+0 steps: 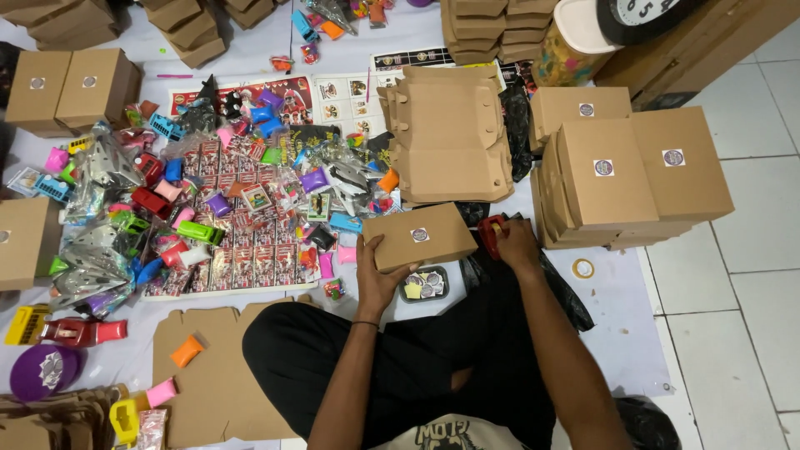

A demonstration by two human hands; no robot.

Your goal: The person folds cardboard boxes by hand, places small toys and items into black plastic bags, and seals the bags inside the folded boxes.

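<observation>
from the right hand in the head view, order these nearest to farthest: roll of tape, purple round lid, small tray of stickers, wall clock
From the right hand:
1. Small tray of stickers, just to its left, by the knee.
2. Roll of tape, on the sheet to its right; close to the tray's distance, so hard to call.
3. Wall clock, top edge.
4. Purple round lid, far left.

brown box [419, 236], round sticker [420, 235], stacked boxes [633, 171]

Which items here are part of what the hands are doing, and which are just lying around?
In hand:
- left hand holding small brown box
- right hand on red tape dispenser

Lying about:
- flat cardboard blank
- purple disc
- tape roll
</observation>
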